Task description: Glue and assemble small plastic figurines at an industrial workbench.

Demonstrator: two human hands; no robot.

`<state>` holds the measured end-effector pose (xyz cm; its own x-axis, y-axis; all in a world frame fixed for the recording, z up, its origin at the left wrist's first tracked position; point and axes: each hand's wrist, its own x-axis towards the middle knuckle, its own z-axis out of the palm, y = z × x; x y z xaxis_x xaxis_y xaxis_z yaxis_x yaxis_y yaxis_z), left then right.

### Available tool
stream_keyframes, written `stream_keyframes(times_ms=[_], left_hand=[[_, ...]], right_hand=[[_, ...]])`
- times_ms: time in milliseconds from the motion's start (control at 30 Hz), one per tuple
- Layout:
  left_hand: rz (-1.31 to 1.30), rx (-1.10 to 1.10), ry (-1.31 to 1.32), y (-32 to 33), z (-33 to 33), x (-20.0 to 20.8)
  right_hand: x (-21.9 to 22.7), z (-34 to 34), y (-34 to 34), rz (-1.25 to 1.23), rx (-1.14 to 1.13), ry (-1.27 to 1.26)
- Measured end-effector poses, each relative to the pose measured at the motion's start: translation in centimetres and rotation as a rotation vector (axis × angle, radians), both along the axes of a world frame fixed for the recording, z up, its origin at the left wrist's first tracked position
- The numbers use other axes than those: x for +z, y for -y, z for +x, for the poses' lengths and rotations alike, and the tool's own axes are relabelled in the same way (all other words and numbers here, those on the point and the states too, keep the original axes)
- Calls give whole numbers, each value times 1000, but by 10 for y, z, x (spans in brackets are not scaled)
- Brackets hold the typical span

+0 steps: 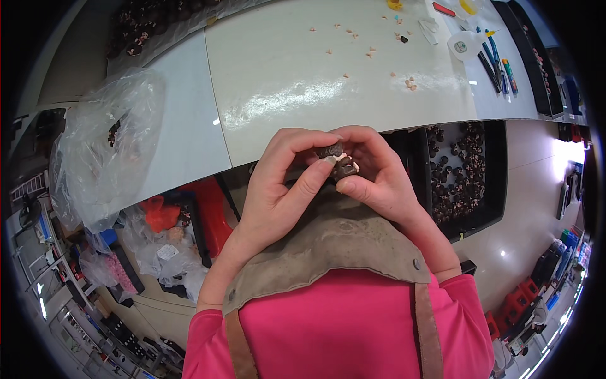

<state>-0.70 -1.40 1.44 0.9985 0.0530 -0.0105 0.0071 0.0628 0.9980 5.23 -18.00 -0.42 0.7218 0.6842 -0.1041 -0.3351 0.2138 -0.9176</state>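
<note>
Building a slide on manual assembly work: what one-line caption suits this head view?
Left hand and right hand pinch a small dark brown piece together above a white worktable.

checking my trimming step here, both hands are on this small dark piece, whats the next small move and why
Probably peel off the pale bit with the left hand thumb while the right hand steadies the small dark piece. Both hands pinch it above the table edge, and a pale fleck shows at its side.
</note>
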Motion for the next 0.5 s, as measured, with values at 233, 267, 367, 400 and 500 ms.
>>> stream_keyframes(times_ms=[233,267,367,400,500], left_hand=[[114,-36,12,1,4,4],[140,-43,11,1,4,4],[184,-105,7,-2,3,5],[184,-107,7,-3,3,5],[195,-113,-49,-4,0,4]], right_hand=[[-5,-2,1,-2,-23,48],[-5,-3,0,-3,-25,47],[-4,-4,-1,11,-29,-8],[-5,-4,-2,-7,-31,18],[-4,-6,-4,-31,-32,14]])
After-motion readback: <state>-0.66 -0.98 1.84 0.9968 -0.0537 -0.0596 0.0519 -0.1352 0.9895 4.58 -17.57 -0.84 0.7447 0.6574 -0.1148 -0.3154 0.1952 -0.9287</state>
